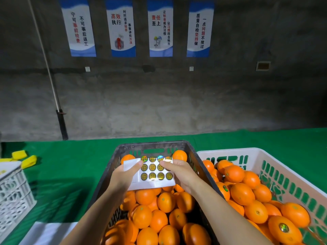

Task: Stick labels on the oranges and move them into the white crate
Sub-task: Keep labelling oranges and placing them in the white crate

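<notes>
Oranges fill a black crate on a green-covered table, and a person holds a label sheet of round, shiny stickers above the fruit at the crate's far end. The left hand grips the sheet's left edge, with the thumb laid across the front and the fingers behind. The right hand pinches the sheet's right side, its thumb tip pressed among the upper rows of stickers.

Just to the right of the black crate stands the white crate, also heaped with fruit; labelled oranges show among them, near its front and its left wall. A white lattice basket sits at the table's left edge, with yellow objects beyond it. Four posters in Chinese hang on the grey concrete wall behind.
</notes>
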`<move>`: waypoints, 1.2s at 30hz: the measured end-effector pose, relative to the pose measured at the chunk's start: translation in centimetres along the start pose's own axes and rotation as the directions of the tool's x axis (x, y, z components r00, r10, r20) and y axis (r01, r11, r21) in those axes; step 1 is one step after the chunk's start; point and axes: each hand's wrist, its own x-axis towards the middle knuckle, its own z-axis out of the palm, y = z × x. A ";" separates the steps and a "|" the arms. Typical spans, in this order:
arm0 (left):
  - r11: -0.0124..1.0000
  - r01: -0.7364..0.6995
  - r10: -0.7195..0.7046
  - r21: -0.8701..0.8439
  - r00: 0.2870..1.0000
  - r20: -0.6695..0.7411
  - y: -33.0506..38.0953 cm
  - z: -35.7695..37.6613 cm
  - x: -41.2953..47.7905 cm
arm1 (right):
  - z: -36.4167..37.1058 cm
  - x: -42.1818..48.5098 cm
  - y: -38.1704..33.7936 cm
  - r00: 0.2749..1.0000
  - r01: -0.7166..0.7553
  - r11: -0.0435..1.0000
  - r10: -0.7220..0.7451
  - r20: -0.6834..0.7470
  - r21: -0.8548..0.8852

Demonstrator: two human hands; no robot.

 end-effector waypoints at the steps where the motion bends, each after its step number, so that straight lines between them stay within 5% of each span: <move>1: 1.000 -0.008 0.008 0.001 1.000 -0.009 0.0 0.0 0.0 | 0.0 0.0 0.0 1.000 -0.005 1.000 0.005 0.005 -0.007; 23: 0.977 -0.068 0.086 0.201 0.993 -0.081 -0.1 0.2 0.0 | -0.3 0.3 0.6 0.982 0.120 0.985 -0.137 -0.132 -0.127; 26: 0.888 -0.215 0.269 0.406 0.960 -0.080 -0.2 0.1 -0.5 | -0.2 0.1 0.5 0.983 0.108 0.985 -0.126 -0.134 -0.131; 30: 0.644 -0.318 0.453 0.696 0.891 -0.012 -0.4 -0.1 -0.4 | 0.0 0.2 0.9 0.986 0.097 0.968 -0.125 -0.110 -0.233; 36: 0.745 -0.320 0.334 0.586 0.939 0.089 -0.4 0.2 -0.7 | 0.4 -0.4 0.5 0.992 0.115 0.958 -0.127 -0.028 -0.261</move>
